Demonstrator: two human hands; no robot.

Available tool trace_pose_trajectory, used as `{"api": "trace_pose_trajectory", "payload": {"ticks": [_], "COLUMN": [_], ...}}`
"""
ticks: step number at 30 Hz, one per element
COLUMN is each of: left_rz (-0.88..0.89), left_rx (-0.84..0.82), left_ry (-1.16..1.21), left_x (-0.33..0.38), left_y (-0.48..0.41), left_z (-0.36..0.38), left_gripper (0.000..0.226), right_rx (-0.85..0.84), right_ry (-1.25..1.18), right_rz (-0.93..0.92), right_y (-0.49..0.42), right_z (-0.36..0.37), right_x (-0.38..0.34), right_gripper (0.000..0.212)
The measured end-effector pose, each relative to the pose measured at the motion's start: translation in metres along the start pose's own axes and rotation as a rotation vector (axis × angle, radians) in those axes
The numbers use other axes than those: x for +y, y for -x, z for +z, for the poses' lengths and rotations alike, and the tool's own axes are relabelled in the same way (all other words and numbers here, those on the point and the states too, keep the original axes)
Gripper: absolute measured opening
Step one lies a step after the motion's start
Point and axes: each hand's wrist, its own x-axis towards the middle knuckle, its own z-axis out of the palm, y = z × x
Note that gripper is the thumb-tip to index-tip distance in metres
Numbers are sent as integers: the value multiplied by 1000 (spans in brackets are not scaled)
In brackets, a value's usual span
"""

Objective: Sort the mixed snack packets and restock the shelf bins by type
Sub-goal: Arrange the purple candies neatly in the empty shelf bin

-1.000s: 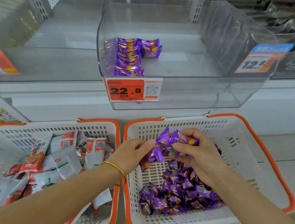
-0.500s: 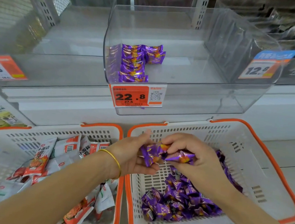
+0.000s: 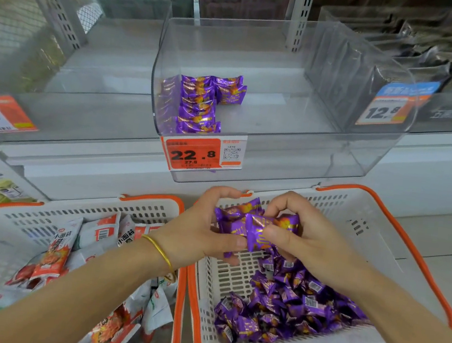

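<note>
Centrally, just below the clear plastic shelf bin [image 3: 277, 160], the left hand [image 3: 201, 225] and the right hand [image 3: 305, 238] meet over a white perforated basket with an orange rim [image 3: 401, 221]. Both hands have fingers and thumbs curled round a small bunch of purple foil snack packets [image 3: 255, 226], which is pinched between them and held clear of the basket floor. The left thumb lies across the lower edge of the bunch, and the right fingers close on it from the opposite side. Below the bin and under the right forearm, a loose heap of purple foil packets [image 3: 288, 307] covers the near part of the basket floor. Inside the bin, against its left wall, a short row of purple packets [image 3: 199, 102] stands in line. An orange price tag reading 22.8 [image 3: 201, 154] is fixed to the bin's front. Below and to the left of the bin, touching the first basket, a second white orange-rimmed basket [image 3: 153, 199] contains white-and-red snack packets [image 3: 58, 253]. A thin gold bangle [image 3: 158, 251] circles the left wrist.
</note>
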Motion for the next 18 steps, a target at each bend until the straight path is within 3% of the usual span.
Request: {"api": "trace_pose_trajectory", "payload": {"ticks": [3,6,9,11,14,15,18], "left_rz": [-16,13,195,272,355,368,450], "left_rx": [-39,-111,-34,5,-3,18,176], "left_ry": [157,300,-3,-51,-73,-139,-457], "left_x": [8,16,26,38,68,79,115], "left_y": [4,8,6,2,-7,-12,-35], "left_z": [2,2,3,3,-3,-7,-19], "left_gripper": [51,62,60,57,59,60,55], "right_rx": [-1,8,-8,-19,-108,-142,-167], "right_ry": [12,74,82,11,-239,-280,-277], "right_rz": [-55,-67,-62,-71,-11,2,38], "right_y": [0,-2,-6,-11,-28,-36,-73], "right_z": [1,0,2,-4,-26,-34,-55], "right_x": [-4,-11,-28,-44,-73,-83,-113], "right_gripper": [33,35,31,34,76,81,61]}}
